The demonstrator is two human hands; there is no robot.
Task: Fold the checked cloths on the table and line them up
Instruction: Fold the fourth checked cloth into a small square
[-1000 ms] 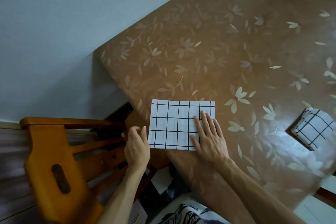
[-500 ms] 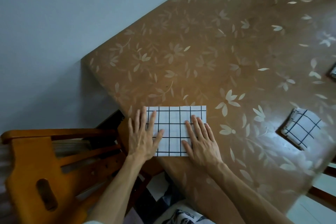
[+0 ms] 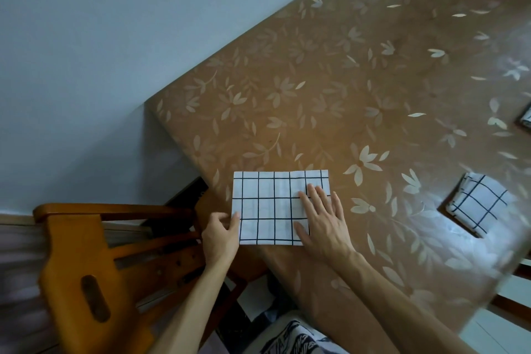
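A white cloth with a black grid [image 3: 270, 204] lies folded into a flat rectangle at the near corner of the brown flower-patterned table [image 3: 330, 89]. My left hand [image 3: 221, 236] pinches the cloth's left edge between thumb and fingers. My right hand [image 3: 323, 221] lies flat, fingers spread, on the cloth's right half. A second checked cloth [image 3: 479, 204], folded into a small square, sits on the table to the right. The corner of a third checked cloth [image 3: 525, 119] shows at the right frame edge.
An orange wooden chair [image 3: 86, 267] stands left of the table corner, close to my left arm. A pale blue wall [image 3: 100, 52] runs behind the table's left edge. Patterned black-and-white fabric [image 3: 293, 339] lies below, at the frame's bottom.
My left hand has come off the cloth's top and now pinches its left edge. My right hand has stayed pressed on the right half. The view has shifted slightly.
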